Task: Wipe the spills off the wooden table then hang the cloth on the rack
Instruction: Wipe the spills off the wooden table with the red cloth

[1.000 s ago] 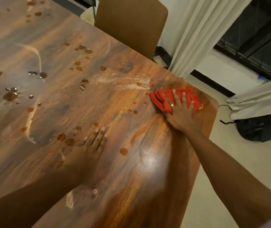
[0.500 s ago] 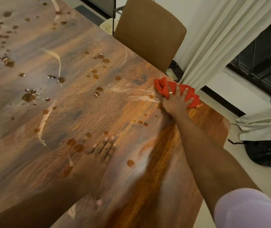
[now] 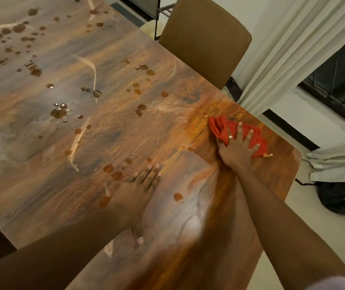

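A crumpled red cloth point(image 3: 219, 127) lies near the far right corner of the wooden table point(image 3: 108, 130). My right hand point(image 3: 237, 148) presses flat on top of it with fingers spread. My left hand point(image 3: 140, 185) rests palm down on the bare wood nearer to me, fingers together, holding nothing. Brown spills dot the table: a drop point(image 3: 178, 197) between my arms, a puddle point(image 3: 58, 111) at the left, and several drops point(image 3: 16, 32) at the far left. Smeared streaks point(image 3: 167, 107) show beside the cloth. No rack is in sight.
A brown chair point(image 3: 205, 40) stands at the table's far edge. White curtains point(image 3: 288, 45) hang at the right, with a dark window point(image 3: 343, 80) behind. A black bag point(image 3: 343, 199) lies on the pale floor past the table's right edge.
My right hand has slid the red cloth back and forth near the table's far right corner. My left hand has stayed planted on the wood. The camera view shifted.
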